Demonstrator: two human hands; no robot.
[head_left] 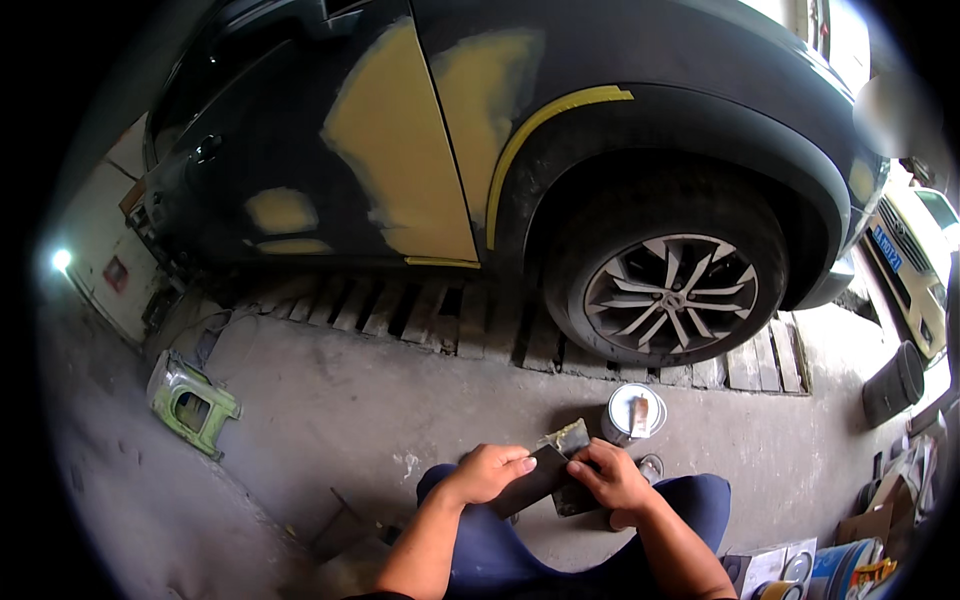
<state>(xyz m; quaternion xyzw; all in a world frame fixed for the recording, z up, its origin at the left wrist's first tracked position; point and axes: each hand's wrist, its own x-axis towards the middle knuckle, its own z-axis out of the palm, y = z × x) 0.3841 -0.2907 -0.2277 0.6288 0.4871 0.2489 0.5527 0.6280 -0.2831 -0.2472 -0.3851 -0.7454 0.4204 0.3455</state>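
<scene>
My left hand is closed on a dark grey flat sheet that looks like sandpaper, thumb on top. Pinched at the sheet's right edge is my right hand, held just above my knees. A second dark flat piece shows below the right fingers; whether it joins the sheet I cannot tell. Just beyond the hands, a dark board smeared with yellowish filler is partly hidden. Farther off stands a dark car, with a large yellow filler patch across its door.
Yellow tape lines the wheel arch above the front wheel. A lidded can with a small brown-and-white item on it stands beyond my right hand. A green stool is at left, a black bucket at right. Slatted planks run beneath the car.
</scene>
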